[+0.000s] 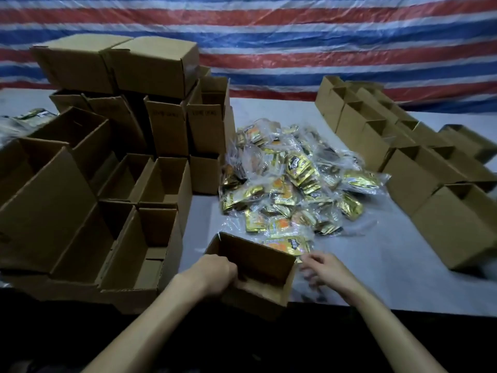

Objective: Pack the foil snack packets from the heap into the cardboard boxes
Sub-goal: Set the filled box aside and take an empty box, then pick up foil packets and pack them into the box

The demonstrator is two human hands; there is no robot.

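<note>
A heap of gold and orange foil snack packets (293, 181) in clear wrap lies in the middle of the table. At the near edge an open cardboard box (258, 261) stands with its opening upward. My left hand (215, 275) grips the box's left wall, fingers curled over the rim. My right hand (326, 270) is just right of the box, blurred, its fingertips at the edge of the nearest packet (289, 244). Whether it pinches that packet is unclear.
Open and closed empty cardboard boxes (134, 168) are stacked at the left. A row of boxes (408, 168) runs along the right. The grey table top (382, 265) shows between heap and right row. A striped tarp (269, 36) hangs behind.
</note>
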